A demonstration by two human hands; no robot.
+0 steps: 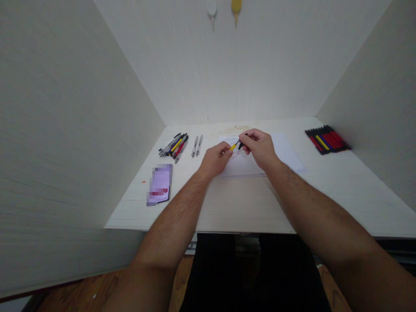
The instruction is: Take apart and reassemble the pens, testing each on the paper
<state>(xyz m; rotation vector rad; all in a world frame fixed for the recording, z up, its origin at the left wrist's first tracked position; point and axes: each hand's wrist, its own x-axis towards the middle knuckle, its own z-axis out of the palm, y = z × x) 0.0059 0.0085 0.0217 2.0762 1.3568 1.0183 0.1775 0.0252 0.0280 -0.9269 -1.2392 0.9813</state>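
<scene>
Over the white paper (286, 151), my left hand (216, 159) pinches a yellow pen part (233, 147). Its dark tip points up and right toward my right hand (260, 146), whose fingers are closed on a black pen part (241, 145). The two parts are very close; whether they touch cannot be made out. Faint marks show on the paper beneath my hands.
On the white desk (247, 208), a pile of mixed pens (175, 146) and two clear pens (196, 146) lie left. A phone (160, 184) rests nearer the front edge. A row of red, yellow and blue pens (327, 139) lies right. Walls enclose three sides.
</scene>
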